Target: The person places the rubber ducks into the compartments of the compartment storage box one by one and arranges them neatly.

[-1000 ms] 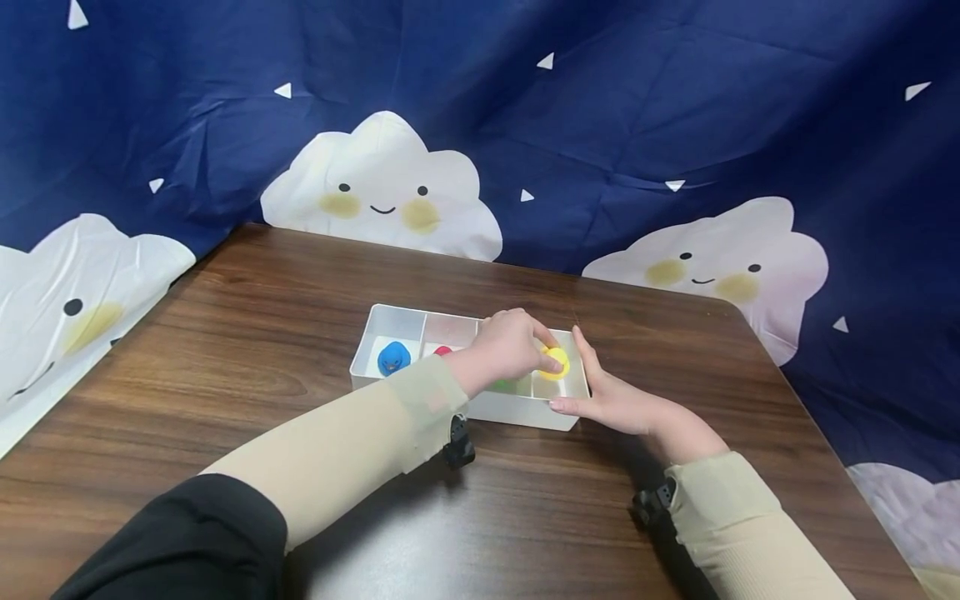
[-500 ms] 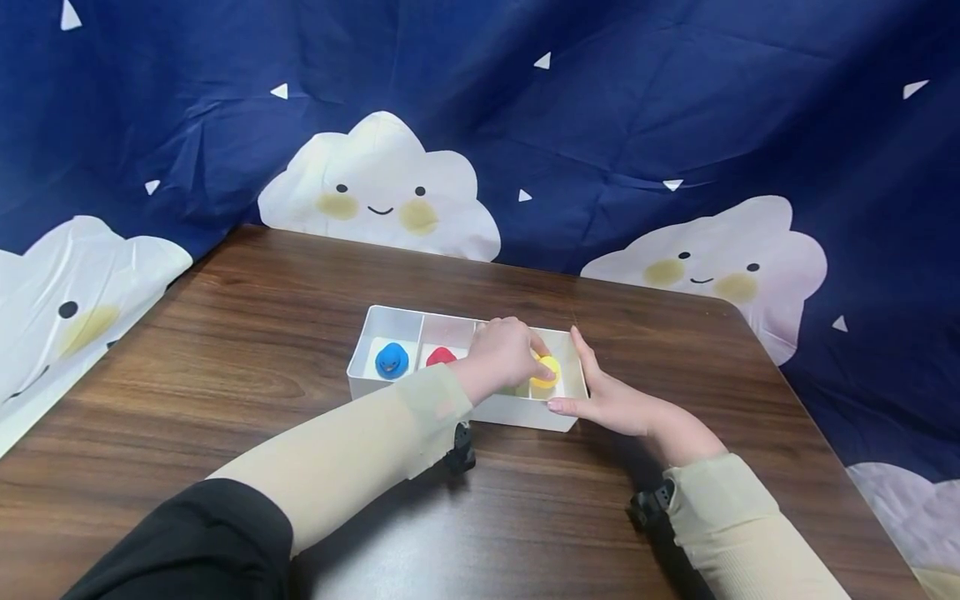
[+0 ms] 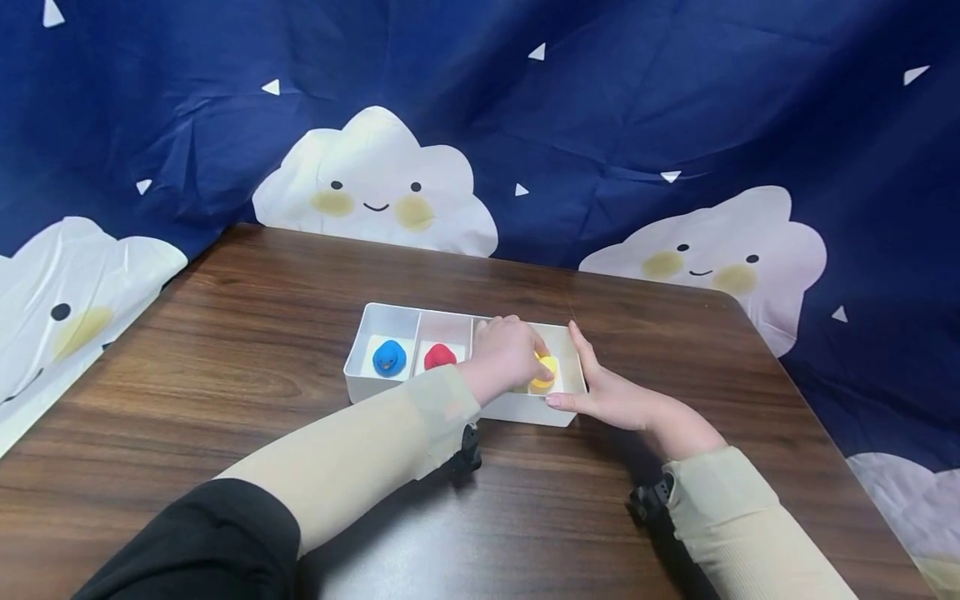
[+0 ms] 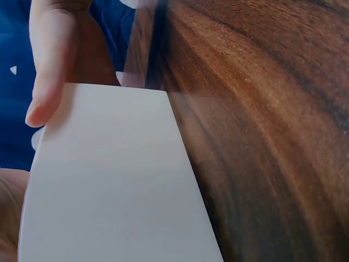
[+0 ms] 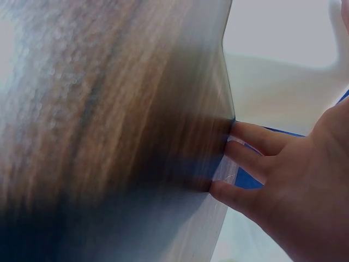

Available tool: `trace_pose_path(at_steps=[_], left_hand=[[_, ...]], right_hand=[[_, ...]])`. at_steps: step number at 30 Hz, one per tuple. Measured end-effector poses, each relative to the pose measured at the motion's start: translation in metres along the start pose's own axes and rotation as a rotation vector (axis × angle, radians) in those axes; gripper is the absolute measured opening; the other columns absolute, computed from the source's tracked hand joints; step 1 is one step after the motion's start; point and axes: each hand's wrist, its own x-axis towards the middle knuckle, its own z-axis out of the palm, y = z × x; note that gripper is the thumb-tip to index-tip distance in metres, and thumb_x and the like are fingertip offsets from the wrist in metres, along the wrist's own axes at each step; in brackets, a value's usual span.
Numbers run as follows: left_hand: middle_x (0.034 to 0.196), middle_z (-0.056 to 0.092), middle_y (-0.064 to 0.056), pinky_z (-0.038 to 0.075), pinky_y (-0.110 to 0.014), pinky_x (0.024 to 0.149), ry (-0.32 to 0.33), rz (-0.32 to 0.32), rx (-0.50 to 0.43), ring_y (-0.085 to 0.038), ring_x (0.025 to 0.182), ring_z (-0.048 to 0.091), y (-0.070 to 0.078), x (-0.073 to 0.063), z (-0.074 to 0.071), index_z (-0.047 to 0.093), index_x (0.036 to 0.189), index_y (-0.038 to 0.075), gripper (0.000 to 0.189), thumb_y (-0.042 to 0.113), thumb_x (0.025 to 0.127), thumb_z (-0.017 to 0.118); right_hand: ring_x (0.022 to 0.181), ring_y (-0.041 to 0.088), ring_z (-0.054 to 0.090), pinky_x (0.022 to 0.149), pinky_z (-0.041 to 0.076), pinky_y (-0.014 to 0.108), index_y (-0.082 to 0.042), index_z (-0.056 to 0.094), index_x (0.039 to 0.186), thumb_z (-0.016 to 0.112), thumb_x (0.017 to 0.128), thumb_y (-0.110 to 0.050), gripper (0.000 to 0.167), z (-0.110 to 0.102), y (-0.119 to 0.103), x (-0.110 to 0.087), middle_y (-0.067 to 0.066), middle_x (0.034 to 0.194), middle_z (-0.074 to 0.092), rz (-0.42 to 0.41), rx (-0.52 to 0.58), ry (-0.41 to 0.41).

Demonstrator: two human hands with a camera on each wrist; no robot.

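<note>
A long white divided box (image 3: 532, 409) lies on the table, its front wall (image 4: 114, 174) filling much of the left wrist view. My left hand (image 3: 508, 352) reaches over it and pinches a yellow rubber duck (image 3: 542, 386) low in the right end compartment, hiding the compartment beside it. At the box's right end is my right hand (image 3: 611, 398), holding it with the thumb at the near corner and the index finger towards the far corner. Its other fingers (image 5: 248, 164) touch the box low down. A blue duck (image 3: 389, 357) and a red duck (image 3: 439, 357) sit in the left compartments.
The box stands on a brown wood-grain table (image 3: 285, 333). Behind the table hangs a dark blue cloth (image 3: 600, 108) printed with white clouds. Both forearms lie over the near side of the table, each with a small black camera at the wrist.
My left hand has lowered the yellow duck a little and brought it slightly left in the end compartment. The red duck shows more now. My right hand stays at the box's end.
</note>
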Motion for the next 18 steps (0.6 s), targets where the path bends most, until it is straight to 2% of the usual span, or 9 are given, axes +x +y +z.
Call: trace_pose_path(at_steps=[4, 12, 18], left_hand=[[0.090, 0.056, 0.007, 0.033, -0.035, 0.082, 0.013, 0.002, 0.033, -0.016, 0.092, 0.046, 0.0023, -0.0013, 0.0010, 0.079, 0.104, 0.028, 0.031, 0.046, 0.079, 0.080], [0.086, 0.055, 0.009, 0.032, -0.036, 0.084, 0.015, 0.006, 0.041, -0.015, 0.093, 0.046, 0.0025, -0.0024, 0.0024, 0.080, 0.103, 0.027, 0.030, 0.045, 0.080, 0.080], [0.085, 0.055, 0.009, 0.032, -0.036, 0.084, 0.013, 0.021, 0.054, -0.015, 0.091, 0.046, 0.0025, -0.0011, 0.0029, 0.080, 0.100, 0.027, 0.027, 0.045, 0.080, 0.079]], right_hand=[[0.144, 0.040, 0.013, 0.112, 0.015, 0.059, -0.020, -0.024, 0.154, 0.069, 0.091, -0.046, 0.115, 0.0000, 0.0009, 0.0006, 0.022, 0.161, -0.009, -0.004, -0.003, 0.003], [0.145, 0.038, 0.012, 0.113, 0.015, 0.058, -0.018, -0.025, 0.153, 0.068, 0.091, -0.045, 0.115, -0.0008, 0.0007, 0.0018, 0.022, 0.161, -0.009, -0.011, -0.007, -0.009], [0.144, 0.039, 0.015, 0.113, 0.016, 0.057, -0.021, -0.026, 0.153, 0.067, 0.091, -0.047, 0.115, -0.0020, -0.0001, 0.0005, 0.021, 0.161, -0.009, 0.010, -0.017, -0.015]])
